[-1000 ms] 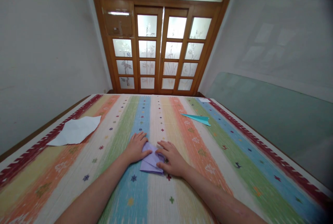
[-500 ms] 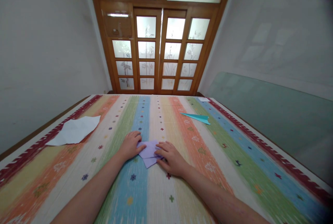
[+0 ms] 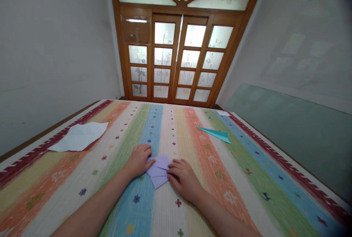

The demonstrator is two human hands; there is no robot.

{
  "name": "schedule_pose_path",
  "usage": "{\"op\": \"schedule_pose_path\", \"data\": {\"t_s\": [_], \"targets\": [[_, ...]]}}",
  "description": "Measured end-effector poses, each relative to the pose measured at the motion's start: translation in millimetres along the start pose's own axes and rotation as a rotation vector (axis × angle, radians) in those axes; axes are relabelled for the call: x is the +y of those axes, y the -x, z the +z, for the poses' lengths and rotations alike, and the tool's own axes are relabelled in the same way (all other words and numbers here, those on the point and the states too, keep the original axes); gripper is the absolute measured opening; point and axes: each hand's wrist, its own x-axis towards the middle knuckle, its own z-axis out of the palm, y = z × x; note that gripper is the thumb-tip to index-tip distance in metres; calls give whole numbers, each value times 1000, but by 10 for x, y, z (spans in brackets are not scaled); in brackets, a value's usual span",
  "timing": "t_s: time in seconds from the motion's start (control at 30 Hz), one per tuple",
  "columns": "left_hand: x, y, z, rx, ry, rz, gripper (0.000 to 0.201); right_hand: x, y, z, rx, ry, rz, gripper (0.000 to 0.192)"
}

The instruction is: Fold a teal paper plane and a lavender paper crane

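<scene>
A folded lilac paper (image 3: 158, 171) lies on the striped cloth (image 3: 115, 145) in front of me. My left hand (image 3: 138, 159) rests on its left edge with the fingers curled onto the paper. My right hand (image 3: 184, 179) presses down on its right edge with the fingertips. Both hands hold the paper flat against the cloth. The folded layers fan out between the two hands, and a corner points toward me.
A crumpled white sheet (image 3: 79, 138) lies at the left on the cloth. A teal paper plane (image 3: 216, 134) sits at the far right, with a small white slip (image 3: 222, 113) beyond it. A wooden glazed door (image 3: 178, 57) stands behind, and a green panel (image 3: 288, 127) leans at the right.
The lilac paper has been folded flatter and now fans out between the hands. Both hands shifted slightly on it, and my view tilted down a little.
</scene>
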Motion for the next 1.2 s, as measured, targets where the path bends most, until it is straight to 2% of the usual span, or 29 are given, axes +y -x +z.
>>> {"op": "schedule_pose_path", "data": {"t_s": [0.17,0.37,0.6,0.8,1.03,1.1,1.2], "targets": [[71,-39,18,-32,13,16,24,24,-23,-12,36,-83,-23,8],[102,-35,14,-56,11,13,27,-19,-22,-21,69,-86,12,28],[130,-37,12,-67,-57,3,25,-29,-45,22,68,-27,28,21],[117,-36,38,-83,-60,2,20,9,-99,35,50,-57,124,13],[96,-13,78,-66,-47,-49,16,129,-252,161,68,-39,268,8],[80,-5,78,-70,-43,-41,16,142,-257,191,80,-41,288,12],[30,-4,81,-83,-38,-21,17,137,-209,211,110,-43,295,28]]}}
